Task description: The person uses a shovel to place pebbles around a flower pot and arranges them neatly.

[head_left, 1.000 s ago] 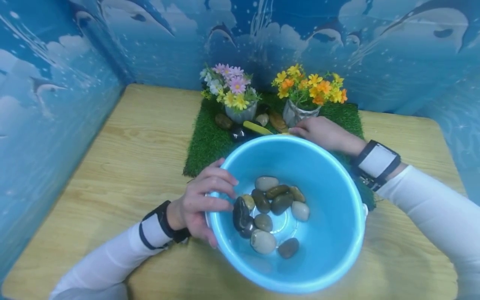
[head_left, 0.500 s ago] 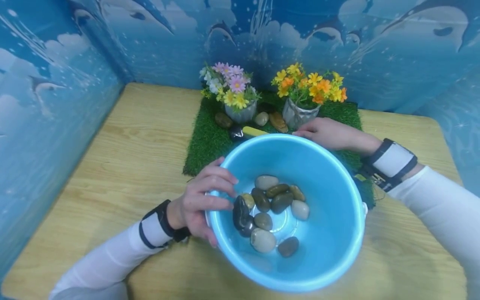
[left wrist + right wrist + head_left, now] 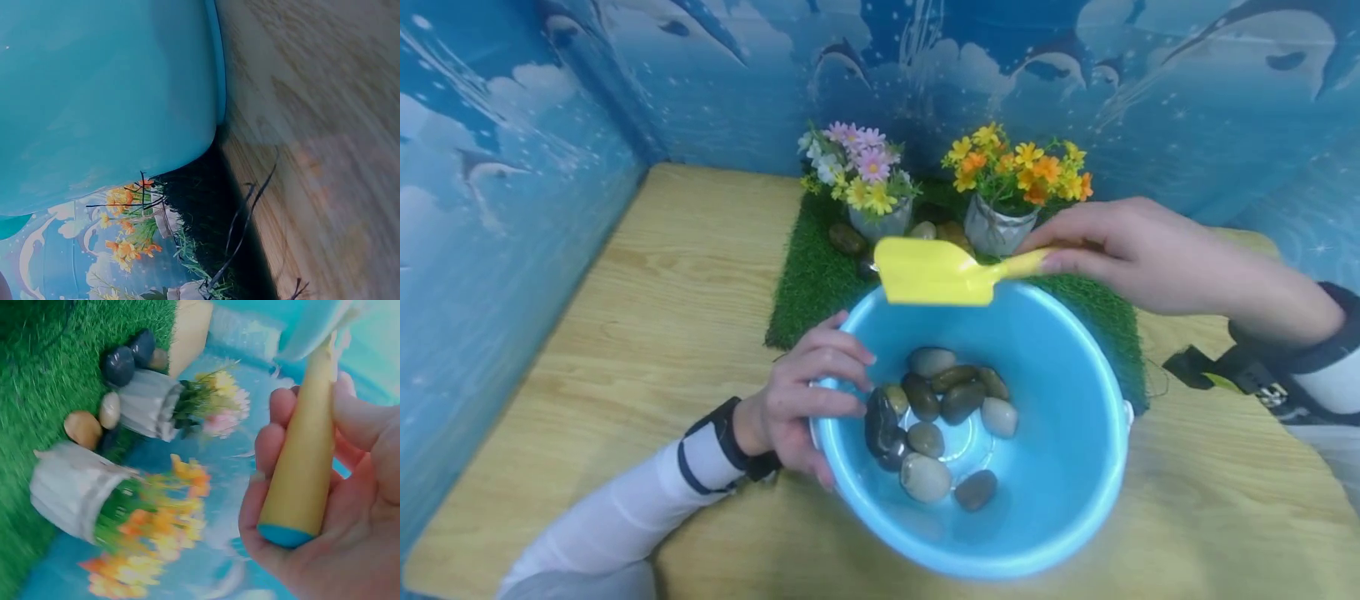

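A light blue bucket [image 3: 1060, 467] stands on the table with several smooth stones [image 3: 927, 477] in its bottom, grey, brown, black and whitish. My left hand [image 3: 812, 400] holds its left rim, fingertips over the edge and thumb outside. A yellow toy shovel [image 3: 932, 273] hangs above the bucket's far rim, its blade pointing left. By its handle [image 3: 303, 462] my right hand [image 3: 1150, 254] grips it, fingers curled round, as the right wrist view shows. The left wrist view has mostly the bucket's outer wall [image 3: 106, 94]; the left hand is barely visible there.
Behind the bucket lies a green turf mat [image 3: 812, 292]. On it stand a pot of pink and yellow flowers [image 3: 880, 218] and a pot of orange flowers [image 3: 1000, 229]. Several stones [image 3: 847, 239] lie around the pots. Dolphin-printed curtains [image 3: 925, 75] enclose the wooden table [image 3: 625, 333].
My right hand has lifted the yellow shovel from behind the bucket and moved right and up, bringing its blade over the rim. The left hand keeps its hold on the bucket.
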`<state>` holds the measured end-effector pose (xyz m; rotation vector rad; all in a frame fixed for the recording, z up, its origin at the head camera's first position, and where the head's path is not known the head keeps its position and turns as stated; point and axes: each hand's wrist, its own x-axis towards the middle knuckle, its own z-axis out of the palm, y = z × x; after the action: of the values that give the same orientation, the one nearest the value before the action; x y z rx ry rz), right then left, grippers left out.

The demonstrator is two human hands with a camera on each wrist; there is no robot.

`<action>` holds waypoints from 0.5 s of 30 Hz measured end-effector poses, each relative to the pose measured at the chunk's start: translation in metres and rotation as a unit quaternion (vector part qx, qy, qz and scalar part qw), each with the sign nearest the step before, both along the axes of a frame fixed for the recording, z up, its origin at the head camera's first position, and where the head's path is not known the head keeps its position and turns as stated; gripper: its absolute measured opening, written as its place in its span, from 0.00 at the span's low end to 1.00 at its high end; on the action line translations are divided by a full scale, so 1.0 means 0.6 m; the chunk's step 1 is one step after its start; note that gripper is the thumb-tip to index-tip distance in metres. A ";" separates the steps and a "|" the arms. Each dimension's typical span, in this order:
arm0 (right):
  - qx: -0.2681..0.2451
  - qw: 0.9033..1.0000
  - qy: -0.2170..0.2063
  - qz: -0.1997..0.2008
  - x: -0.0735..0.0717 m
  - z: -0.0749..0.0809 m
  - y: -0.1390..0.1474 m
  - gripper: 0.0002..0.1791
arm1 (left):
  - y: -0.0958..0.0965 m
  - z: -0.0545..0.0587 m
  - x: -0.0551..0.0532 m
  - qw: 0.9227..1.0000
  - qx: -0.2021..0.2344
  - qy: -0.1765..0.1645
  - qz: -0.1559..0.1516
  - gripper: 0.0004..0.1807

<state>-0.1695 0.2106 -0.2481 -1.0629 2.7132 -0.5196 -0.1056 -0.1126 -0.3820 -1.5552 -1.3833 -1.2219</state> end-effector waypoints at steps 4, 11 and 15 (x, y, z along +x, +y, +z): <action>0.011 0.988 0.136 0.077 0.041 0.007 -0.013 0.13 | 0.003 0.000 0.001 1.000 0.010 -0.007 -0.002 0.31; 0.094 0.930 0.324 0.147 0.101 0.001 -0.054 0.23 | 0.002 -0.009 0.004 1.000 0.013 -0.015 0.008 0.31; 0.161 0.903 0.360 0.168 0.114 -0.015 -0.073 0.22 | 0.001 -0.017 0.002 1.000 0.014 -0.020 0.004 0.31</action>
<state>-0.1012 0.1665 -0.2571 -1.8397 2.8964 0.4689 -0.1045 -0.1121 -0.3922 -1.5115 -1.3907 -1.2677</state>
